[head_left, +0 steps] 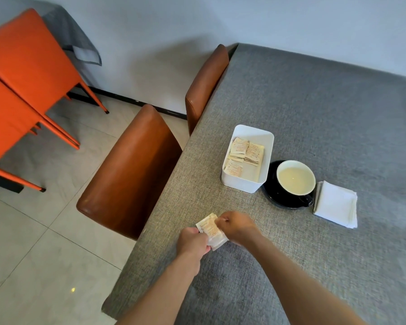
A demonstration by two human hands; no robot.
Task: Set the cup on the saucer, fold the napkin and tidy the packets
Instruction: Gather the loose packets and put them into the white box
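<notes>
A black cup (pixel 295 181) with a pale inside stands on a black saucer (pixel 271 191). To its right lies a folded white napkin (pixel 336 204). Left of the saucer is a white rectangular box (pixel 266 139) with several packets (pixel 246 151) inside. Near the table's left edge my left hand (pixel 192 240) and my right hand (pixel 236 225) both grip a small bunch of beige packets (pixel 211 228) just above the cloth.
The table is covered with a grey woven cloth (pixel 314 102). Two brown leather chairs (pixel 131 170) stand along its left side. Orange chairs (pixel 26 73) and another grey-clothed table sit further left on the tiled floor.
</notes>
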